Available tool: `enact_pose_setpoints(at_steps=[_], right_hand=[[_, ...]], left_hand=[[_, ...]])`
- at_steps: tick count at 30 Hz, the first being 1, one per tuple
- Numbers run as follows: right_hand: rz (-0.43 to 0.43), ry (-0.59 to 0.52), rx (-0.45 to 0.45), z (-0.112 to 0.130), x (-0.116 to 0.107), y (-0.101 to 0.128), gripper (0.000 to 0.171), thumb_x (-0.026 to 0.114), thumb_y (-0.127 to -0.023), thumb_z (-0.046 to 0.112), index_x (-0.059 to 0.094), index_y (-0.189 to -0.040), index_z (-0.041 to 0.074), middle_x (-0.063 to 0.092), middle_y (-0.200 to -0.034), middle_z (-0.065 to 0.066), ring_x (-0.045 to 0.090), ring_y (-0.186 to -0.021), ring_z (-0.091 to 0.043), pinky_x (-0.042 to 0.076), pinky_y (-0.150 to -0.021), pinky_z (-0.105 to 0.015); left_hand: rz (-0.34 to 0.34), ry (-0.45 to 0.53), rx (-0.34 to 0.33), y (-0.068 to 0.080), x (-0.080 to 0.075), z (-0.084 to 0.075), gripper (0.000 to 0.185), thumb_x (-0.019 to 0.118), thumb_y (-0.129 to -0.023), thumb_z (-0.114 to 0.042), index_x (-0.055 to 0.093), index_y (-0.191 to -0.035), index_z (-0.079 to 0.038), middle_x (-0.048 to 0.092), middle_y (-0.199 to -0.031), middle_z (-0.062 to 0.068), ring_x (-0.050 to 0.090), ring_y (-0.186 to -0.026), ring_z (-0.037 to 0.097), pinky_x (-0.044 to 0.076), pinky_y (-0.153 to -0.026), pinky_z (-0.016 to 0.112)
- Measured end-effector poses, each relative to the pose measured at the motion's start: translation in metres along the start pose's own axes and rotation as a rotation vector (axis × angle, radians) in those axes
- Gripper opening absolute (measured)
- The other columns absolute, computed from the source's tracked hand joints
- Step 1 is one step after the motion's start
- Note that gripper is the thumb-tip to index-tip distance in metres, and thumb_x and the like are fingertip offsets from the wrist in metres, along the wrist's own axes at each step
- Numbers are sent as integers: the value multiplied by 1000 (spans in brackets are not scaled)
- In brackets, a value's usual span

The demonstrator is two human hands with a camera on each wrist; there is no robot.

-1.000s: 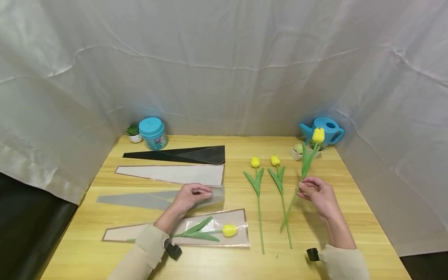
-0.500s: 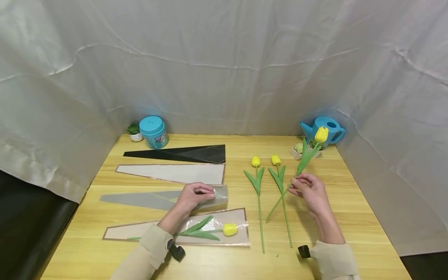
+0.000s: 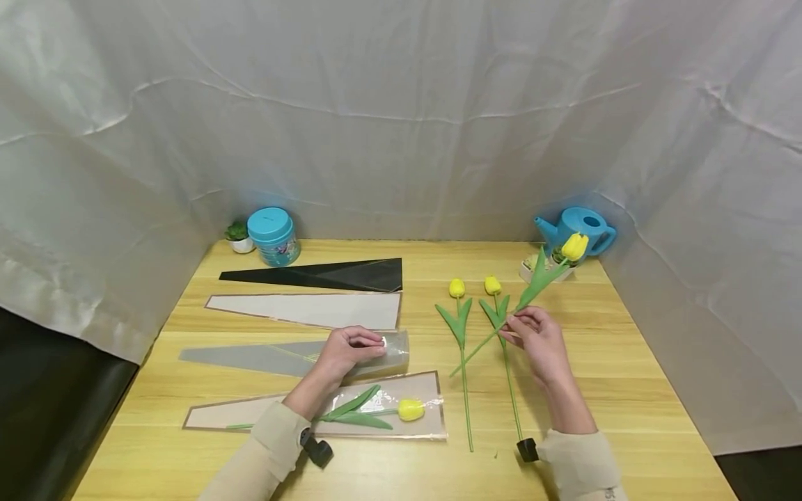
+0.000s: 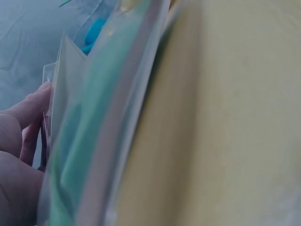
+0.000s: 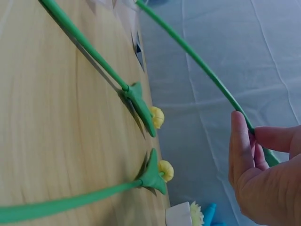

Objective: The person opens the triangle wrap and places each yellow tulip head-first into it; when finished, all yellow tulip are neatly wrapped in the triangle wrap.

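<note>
My left hand (image 3: 347, 353) pinches the wide end of a grey, see-through flower sleeve (image 3: 244, 356), whose opening bulges up off the table. My right hand (image 3: 540, 341) holds a yellow artificial tulip (image 3: 574, 246) between thumb and fingers, just below its leaves. In the right wrist view its green stem (image 5: 197, 59) runs out from the fingertips. The stem slants down to the left across two more tulips, a left one (image 3: 457, 288) and a right one (image 3: 493, 284), lying on the table. Nearest me lies a pink-edged clear sleeve (image 3: 429, 387) with a yellow tulip (image 3: 410, 410) inside.
Behind the grey sleeve lie a white sleeve (image 3: 313, 309) and a black sleeve (image 3: 313, 276). A blue-lidded jar (image 3: 273, 238) and a small potted plant (image 3: 238, 236) stand back left. A blue watering can (image 3: 579, 229) and small white pots (image 3: 531, 268) stand back right.
My right hand has moved left with the tulip, whose stem now slants further toward the sleeves. My left hand has shifted slightly right, and the grey sleeve's end has lifted wider.
</note>
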State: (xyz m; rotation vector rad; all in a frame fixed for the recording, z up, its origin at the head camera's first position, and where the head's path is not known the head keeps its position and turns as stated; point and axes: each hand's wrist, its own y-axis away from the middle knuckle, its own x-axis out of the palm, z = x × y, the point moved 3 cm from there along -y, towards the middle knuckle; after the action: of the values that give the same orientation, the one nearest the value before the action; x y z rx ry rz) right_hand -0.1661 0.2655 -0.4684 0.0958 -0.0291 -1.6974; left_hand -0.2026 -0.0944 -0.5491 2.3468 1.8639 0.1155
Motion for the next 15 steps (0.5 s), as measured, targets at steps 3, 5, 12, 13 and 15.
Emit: enact_pose_setpoints(at_steps=[3,5,12,13,15], right_hand=[[12,-20,-5,0,8,1,23,53,-107,4,46,-120,-13,63,-101,-10,69,-94,-14,61,-90,-28],[21,-29,-10,-1,13,1,22,52,-107,4,45,-120,-13,62,-102,-10,68,-94,-14,60,-92,-29],[-5,-89,13,-4,31,-1,19,52,-107,1,46,-122,-9,62,-103,-13,70,-91,-13,61,-91,-29],[-9,-94,19,-5,33,-2,19,52,-107,1,46,-122,-9,62,-104,-14,70,-91,-13,61,-91,-29],[-11,-93,29,-6,37,-2,19,53,-107,2,47,-122,-7,62,-105,-15,71,-91,-14,61,-92,-30]], left_hand=[[-4,5,-1,0,0,-1,30,91,-79,-9,78,-104,1,80,-92,3,73,-87,14,57,-82,22],[-8,8,-3,0,0,-1,30,91,-79,-8,78,-104,1,80,-92,3,74,-87,14,57,-82,22],[-15,28,-3,0,3,0,31,90,-79,-7,77,-106,2,80,-93,4,75,-86,14,58,-82,23],[-17,29,0,0,3,0,31,90,-78,-7,77,-106,2,80,-94,4,75,-86,14,58,-82,23],[-21,31,7,0,4,1,31,91,-78,-7,78,-105,1,80,-94,4,75,-86,14,59,-82,23]])
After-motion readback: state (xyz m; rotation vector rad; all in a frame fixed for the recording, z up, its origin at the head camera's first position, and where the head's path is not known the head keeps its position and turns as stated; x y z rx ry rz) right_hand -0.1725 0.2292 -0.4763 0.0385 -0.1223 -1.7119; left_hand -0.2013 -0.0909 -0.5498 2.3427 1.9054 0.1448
